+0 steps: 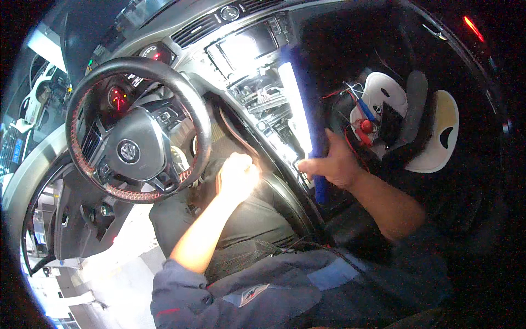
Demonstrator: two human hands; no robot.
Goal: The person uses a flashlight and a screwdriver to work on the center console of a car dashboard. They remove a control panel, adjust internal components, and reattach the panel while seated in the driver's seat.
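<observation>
My right hand (341, 165) is closed around the lower part of a long blue bar work light (319, 131). The lamp's lit white face throws glare onto the opened centre console (266, 104), where bare brackets and slots show below a bright screen (246, 48). In that strong light, my left hand (239, 178) is curled into a fist above my lap, to the right of the steering wheel (203, 118). Its fingers are washed out, and what they hold, if anything, cannot be made out.
On the dark passenger side lie white rounded pieces (438, 134), a red round thing (365, 126), a blue-handled tool (366, 110) and thin loose wires (350, 88). To the left, the driver's door (82, 219) stands open onto a bright floor (129, 274).
</observation>
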